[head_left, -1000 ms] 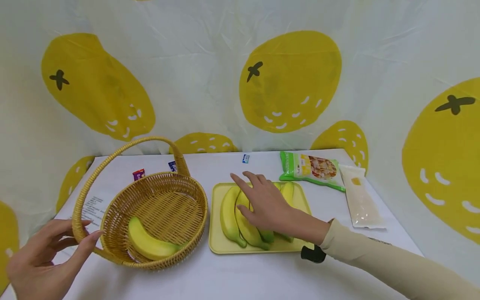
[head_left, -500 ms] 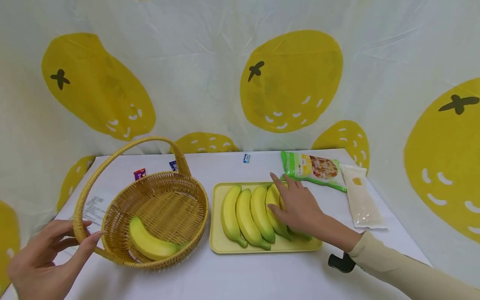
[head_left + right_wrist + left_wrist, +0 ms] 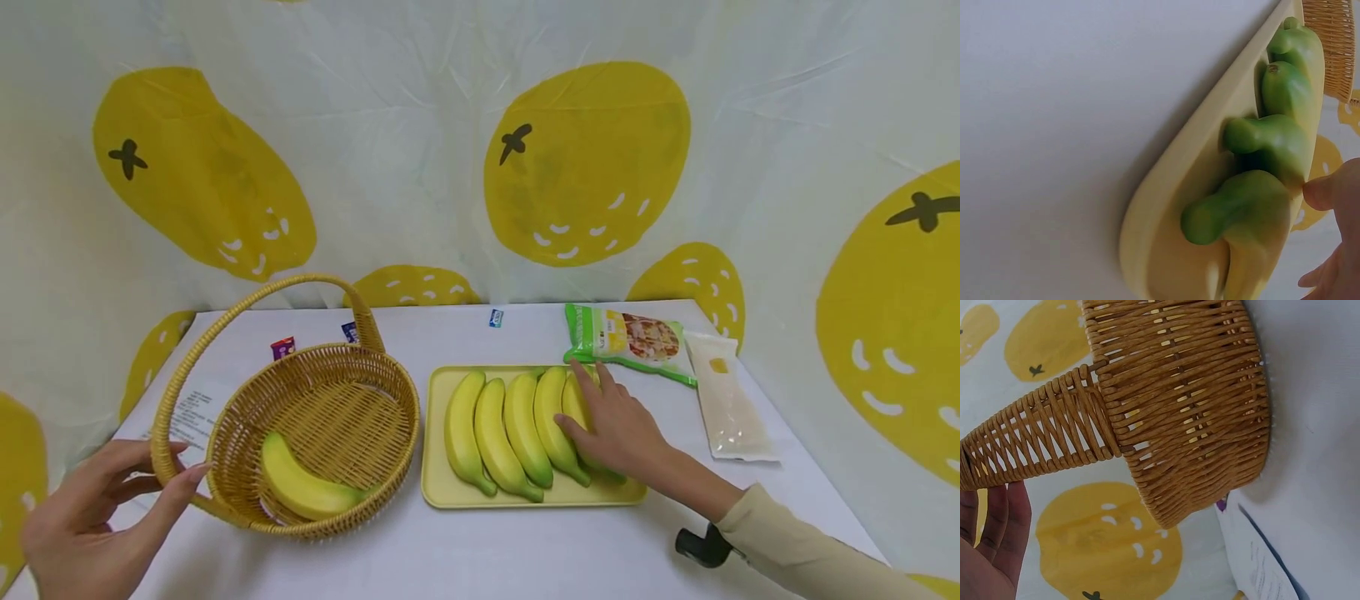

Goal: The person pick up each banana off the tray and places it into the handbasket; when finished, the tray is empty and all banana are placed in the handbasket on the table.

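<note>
At the left, a tan wicker basket [image 3: 341,425] with a tall arched handle [image 3: 176,392] stands on the table, a single yellow banana [image 3: 303,483] lying inside it. My left hand [image 3: 105,517] holds the handle between thumb and fingers; the left wrist view shows its fingers [image 3: 1007,519] against the handle's edge. Several bananas [image 3: 491,433] with green ends lie side by side on a pale yellow tray [image 3: 480,502]. Over the rightmost banana [image 3: 576,404] rests my right hand [image 3: 626,429], its fingers nearly straight. The right wrist view has its thumb [image 3: 1319,192] at a banana's side.
Behind the tray lies a green-and-white food packet [image 3: 633,342], beside a clear packet of pale contents [image 3: 727,396]. Small wrappers, one purple [image 3: 282,347] and one blue [image 3: 497,317], lie toward the back. A fruit-patterned cloth [image 3: 420,167] hangs behind the table.
My right hand has moved right from above the middle bananas to the tray's rightmost banana, uncovering the others. My left hand and the basket stay in place.
</note>
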The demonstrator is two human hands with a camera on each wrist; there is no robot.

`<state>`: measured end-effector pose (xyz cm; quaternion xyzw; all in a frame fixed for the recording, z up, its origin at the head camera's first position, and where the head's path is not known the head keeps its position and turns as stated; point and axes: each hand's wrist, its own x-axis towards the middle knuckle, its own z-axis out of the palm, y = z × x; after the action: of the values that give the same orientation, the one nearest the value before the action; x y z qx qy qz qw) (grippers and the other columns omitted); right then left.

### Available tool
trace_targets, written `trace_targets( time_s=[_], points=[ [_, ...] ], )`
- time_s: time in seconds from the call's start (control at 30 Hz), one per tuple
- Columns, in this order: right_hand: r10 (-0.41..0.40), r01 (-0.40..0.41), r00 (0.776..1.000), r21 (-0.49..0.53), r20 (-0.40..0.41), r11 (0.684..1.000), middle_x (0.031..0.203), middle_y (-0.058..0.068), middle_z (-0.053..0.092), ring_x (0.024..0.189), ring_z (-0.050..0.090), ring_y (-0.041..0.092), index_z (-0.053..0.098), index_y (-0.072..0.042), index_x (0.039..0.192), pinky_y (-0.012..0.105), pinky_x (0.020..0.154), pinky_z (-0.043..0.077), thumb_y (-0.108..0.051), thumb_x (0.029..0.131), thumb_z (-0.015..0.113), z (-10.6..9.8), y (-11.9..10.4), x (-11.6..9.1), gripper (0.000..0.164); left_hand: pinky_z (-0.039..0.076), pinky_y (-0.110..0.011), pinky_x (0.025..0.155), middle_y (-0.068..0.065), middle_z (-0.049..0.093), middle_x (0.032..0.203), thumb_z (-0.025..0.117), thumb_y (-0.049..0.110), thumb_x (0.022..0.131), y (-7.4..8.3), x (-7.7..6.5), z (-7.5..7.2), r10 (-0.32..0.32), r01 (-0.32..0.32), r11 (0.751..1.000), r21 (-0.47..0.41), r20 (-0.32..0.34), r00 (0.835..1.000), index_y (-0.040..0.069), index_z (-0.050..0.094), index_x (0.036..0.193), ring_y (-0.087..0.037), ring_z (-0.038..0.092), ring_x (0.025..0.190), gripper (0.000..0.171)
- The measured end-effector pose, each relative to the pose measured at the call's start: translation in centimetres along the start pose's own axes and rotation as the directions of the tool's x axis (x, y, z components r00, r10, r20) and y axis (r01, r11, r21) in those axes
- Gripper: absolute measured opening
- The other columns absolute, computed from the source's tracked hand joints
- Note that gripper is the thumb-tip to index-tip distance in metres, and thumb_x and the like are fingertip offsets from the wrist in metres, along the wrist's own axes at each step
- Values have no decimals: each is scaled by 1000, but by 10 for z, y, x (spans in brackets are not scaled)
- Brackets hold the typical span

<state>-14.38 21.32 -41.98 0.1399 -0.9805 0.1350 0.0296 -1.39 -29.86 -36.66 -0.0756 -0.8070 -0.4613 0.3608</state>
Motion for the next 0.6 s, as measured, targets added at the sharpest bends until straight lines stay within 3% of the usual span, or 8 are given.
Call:
trace_targets(
  time_s=[0.23,0.37,0.43,0.6],
  points=[
    [-18,18,999,18,-29,1000,155,39,37,121,56,58,30,-3,164,69,86,56,-41,103,67,6,6,-5,81,58,-13,78,-1,71,95,83,-28,70,14,-1,0,-134,131,979,159,13,991,-13,72,106,-9,63,83,41],
    [-35,36,998,22,-43,999,153,37,40,118,58,56,32,-2,163,67,84,57,-37,103,67,8,8,-8,78,58,-13,77,-6,71,95,82,-30,69,10,0,-1,-80,78,992,103,14,997,-15,71,106,-9,63,83,41],
    [-37,38,998,25,-44,999,153,37,40,119,58,56,33,-1,162,67,86,56,-35,103,67,8,9,-9,76,58,-14,76,-10,72,95,81,-31,68,5,0,-1,-22,22,999,29,5,1000,-16,71,104,-10,65,83,40],
    [-32,33,999,29,-32,999,152,36,42,123,56,54,36,-1,161,66,86,58,-26,100,68,9,8,-8,73,59,-14,75,-16,73,94,80,-31,68,-7,1,2,78,-81,989,-124,-29,997,-21,69,98,-13,68,85,34]
  ],
)
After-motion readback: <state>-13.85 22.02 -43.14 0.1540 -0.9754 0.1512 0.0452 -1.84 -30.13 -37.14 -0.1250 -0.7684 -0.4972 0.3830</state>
